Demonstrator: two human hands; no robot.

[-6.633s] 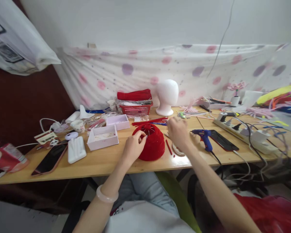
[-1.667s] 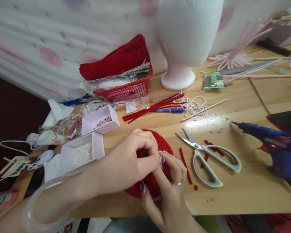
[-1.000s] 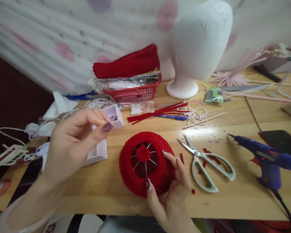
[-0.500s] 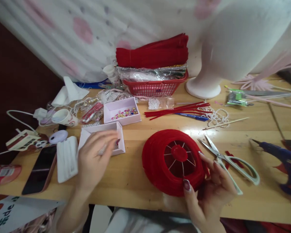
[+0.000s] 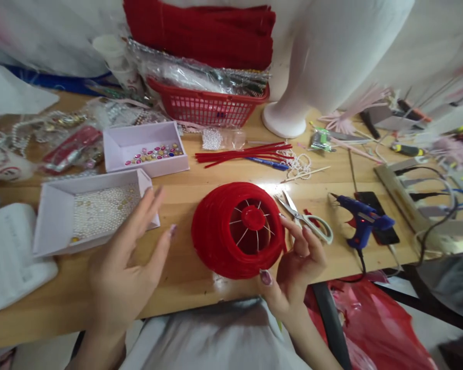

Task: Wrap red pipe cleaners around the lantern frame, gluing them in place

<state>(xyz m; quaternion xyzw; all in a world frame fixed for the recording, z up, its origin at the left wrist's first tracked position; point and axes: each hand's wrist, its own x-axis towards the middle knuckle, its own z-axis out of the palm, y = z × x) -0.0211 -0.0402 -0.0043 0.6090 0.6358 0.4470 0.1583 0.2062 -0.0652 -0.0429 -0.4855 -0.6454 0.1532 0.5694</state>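
Observation:
A round red lantern [image 5: 210,226], wrapped in fuzzy red strands, sits on the table with its open end tilted towards me. White wires run inside it from a red hub. My right hand [image 5: 297,270] grips its right side, thumb at the near edge and fingers along the rim. My left hand [image 5: 125,272], blurred, hovers left of the lantern with thumb and fingers apart and nothing visible in it. Close behind that hand is a white box [image 5: 54,223] of small pearl beads. Another white box [image 5: 146,168] behind it holds coloured gems.
Right of the lantern lie scissors [image 5: 297,213] and a blue glue gun [image 5: 364,218]. Red fuzzy stems [image 5: 243,153], a blue pen [image 5: 270,164] and a bead string [image 5: 303,167] lie behind. At the back stand a red basket [image 5: 212,110] and a white mannequin stand [image 5: 283,121].
My left hand has drawn back from over the pearl box towards the lantern, and its fingers have spread. The view has swung right. My right hand still holds the lantern.

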